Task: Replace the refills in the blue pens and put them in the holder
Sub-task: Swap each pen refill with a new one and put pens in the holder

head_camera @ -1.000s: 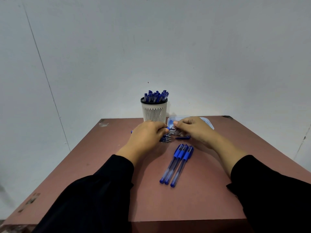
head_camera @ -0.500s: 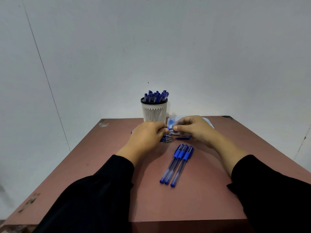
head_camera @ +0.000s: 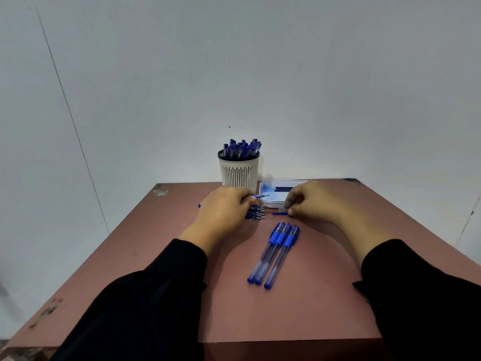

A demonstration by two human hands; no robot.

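My left hand [head_camera: 225,208] grips a blue pen [head_camera: 259,196] whose tip points right, toward the tray. Below that hand lies a small pile of blue pens or refills [head_camera: 256,212]. My right hand [head_camera: 309,201] pinches a thin blue part [head_camera: 279,212] against the table, just in front of the tray. Three capped blue pens [head_camera: 274,252] lie side by side in the middle of the table. The white slotted holder [head_camera: 239,171] stands at the back, with several blue pens in it.
A shallow white tray [head_camera: 270,203] with dark blue refills in it sits right of the holder at the back edge. The reddish-brown table [head_camera: 312,308] ends at a grey wall behind; its front edge is close to me.
My hands were together at the pen's tip; now they have drawn apart. The right hand has moved right and down to the table with a thin blue part.
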